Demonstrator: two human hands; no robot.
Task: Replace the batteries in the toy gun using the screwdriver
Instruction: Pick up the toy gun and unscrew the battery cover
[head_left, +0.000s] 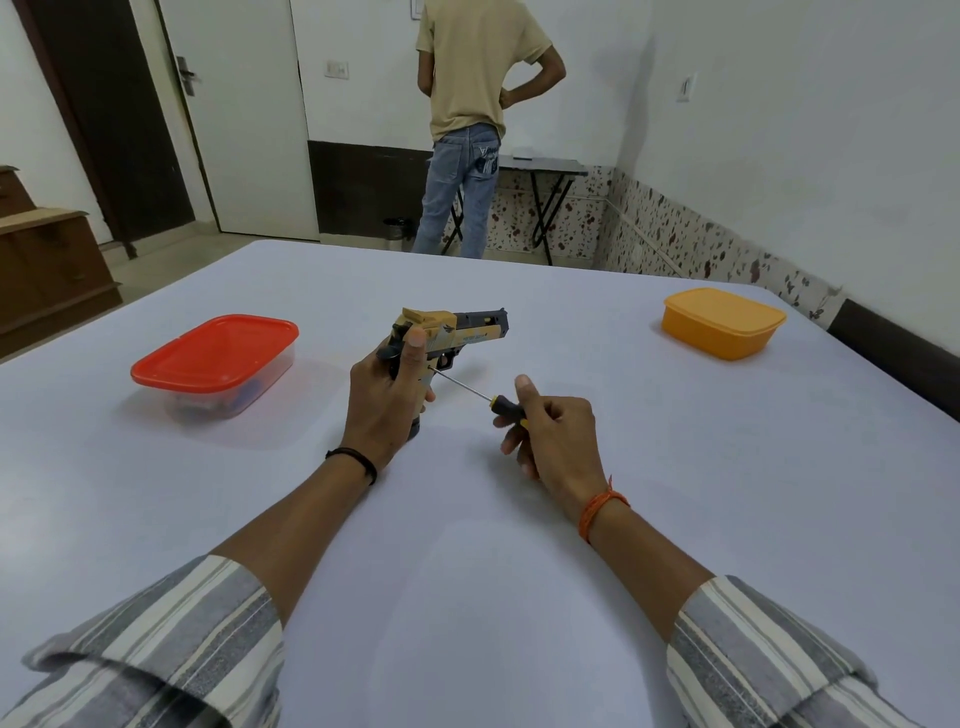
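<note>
From the head view, the left hand (382, 397) is grasping the yellow plastic toy gun (451, 332) by its grip, while the right hand (553, 434) is pinching the screwdriver (480, 393), its thin metal shaft touching the grip.

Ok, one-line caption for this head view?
Left hand holds the toy gun while the right hand sets the screwdriver tip against its grip.
</note>
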